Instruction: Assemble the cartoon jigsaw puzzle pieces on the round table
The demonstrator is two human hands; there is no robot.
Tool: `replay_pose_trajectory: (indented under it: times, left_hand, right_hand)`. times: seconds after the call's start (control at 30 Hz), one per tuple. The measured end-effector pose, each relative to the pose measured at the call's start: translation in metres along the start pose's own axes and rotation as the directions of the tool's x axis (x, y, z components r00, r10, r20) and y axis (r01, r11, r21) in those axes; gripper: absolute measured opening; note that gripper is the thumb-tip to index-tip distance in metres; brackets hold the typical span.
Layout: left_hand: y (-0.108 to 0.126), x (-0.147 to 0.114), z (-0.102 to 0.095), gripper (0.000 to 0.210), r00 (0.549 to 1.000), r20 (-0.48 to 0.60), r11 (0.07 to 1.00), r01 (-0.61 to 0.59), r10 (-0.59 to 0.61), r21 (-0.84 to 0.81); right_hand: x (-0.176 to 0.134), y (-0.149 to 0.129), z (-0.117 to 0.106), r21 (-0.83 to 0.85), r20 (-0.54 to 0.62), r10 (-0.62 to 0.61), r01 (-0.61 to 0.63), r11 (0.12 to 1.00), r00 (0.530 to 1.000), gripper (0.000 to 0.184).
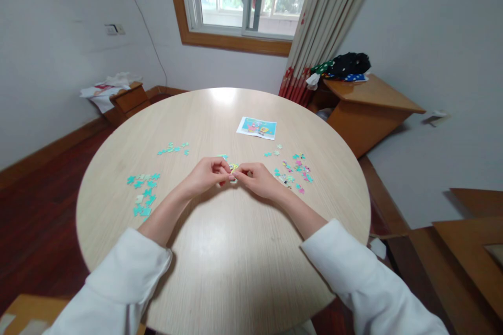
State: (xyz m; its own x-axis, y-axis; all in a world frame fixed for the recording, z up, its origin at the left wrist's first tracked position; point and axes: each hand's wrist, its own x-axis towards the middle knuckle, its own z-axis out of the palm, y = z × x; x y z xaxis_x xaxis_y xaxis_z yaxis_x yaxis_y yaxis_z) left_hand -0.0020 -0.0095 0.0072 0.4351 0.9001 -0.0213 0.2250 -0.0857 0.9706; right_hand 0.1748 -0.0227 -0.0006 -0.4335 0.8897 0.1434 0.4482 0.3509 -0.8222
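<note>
Over the middle of the round table, my left hand [209, 175] and my right hand [256, 178] meet with their fingertips pinched together. Between them are small yellow jigsaw puzzle pieces [233, 167], partly covered by the fingers. A teal piece [223, 156] shows just behind my left hand. To the left lie loose teal and pale pieces [148, 192], with a smaller group [173, 148] farther back. Right of my right hand is a scatter of pink, teal and dark pieces [302, 168]. A printed picture card [257, 128] with cartoon figures lies beyond my hands.
The pale wooden table [220, 267] has a rounded edge. Behind it on the right, a wooden cabinet [373, 94] carries dark cloth [349, 65]. A small wooden stand [129, 99] with papers is at the back left. A cardboard box [39, 309] sits at the lower left.
</note>
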Motion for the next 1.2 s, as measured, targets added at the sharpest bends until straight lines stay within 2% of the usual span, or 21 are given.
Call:
replay_pose_trajectory:
  times: [0.07,0.13,0.2,0.3,0.43,0.53,0.63,0.97,1.1,1.2]
  left_hand:
    - [-0.001,0.001,-0.001,0.023,0.999,-0.033,1.0,-0.008,0.007,-0.009]
    - [-0.001,0.001,-0.001,0.023,0.999,-0.049,1.0,-0.003,0.003,-0.008]
    - [-0.001,0.002,-0.002,0.023,0.999,-0.054,1.0,0.0,-0.001,-0.011]
    - [-0.001,0.003,-0.003,0.023,0.996,-0.09,0.999,-0.013,0.009,-0.041]
    - [-0.001,0.005,-0.007,0.025,0.972,-0.234,0.996,-0.028,0.007,-0.085]
    - [-0.005,0.007,-0.012,0.029,0.933,-0.36,0.989,-0.036,-0.019,-0.146]
    - [-0.007,0.009,-0.016,0.034,0.897,-0.44,0.974,-0.076,-0.026,-0.214]
    - [-0.008,0.012,-0.017,0.035,0.893,-0.446,0.934,-0.099,-0.069,-0.343]
    - [-0.008,0.011,-0.017,0.038,0.898,-0.428,0.922,-0.078,-0.1,-0.38]
    - [-0.006,0.01,-0.016,0.038,0.897,-0.427,0.914,-0.071,-0.117,-0.399]
  right_hand:
    - [0.001,0.003,-0.007,-0.005,-0.05,0.0,0.0,1.0,0.999,0.029]
    - [0.004,0.011,-0.018,-0.034,-0.166,0.003,-0.008,0.999,0.986,0.029]
    - [0.006,0.022,-0.031,-0.091,-0.33,0.01,-0.042,0.995,0.944,0.03]
    - [0.009,0.039,-0.051,-0.173,-0.429,0.066,-0.154,0.973,0.901,0.026]
    - [0.008,0.052,-0.06,-0.267,-0.391,0.16,-0.278,0.923,0.907,0.025]
    - [0.006,0.052,-0.056,-0.283,-0.329,0.161,-0.26,0.923,0.931,0.025]
    - [0.005,0.05,-0.051,-0.325,-0.303,0.13,-0.231,0.917,0.944,0.021]
    - [0.007,0.048,-0.05,-0.558,-0.257,0.006,-0.153,0.816,0.966,0.016]
    - [0.007,0.049,-0.05,-0.551,-0.252,0.01,-0.152,0.82,0.968,0.013]
    - [0.005,0.049,-0.055,-0.461,-0.286,0.027,-0.162,0.873,0.958,0.013]
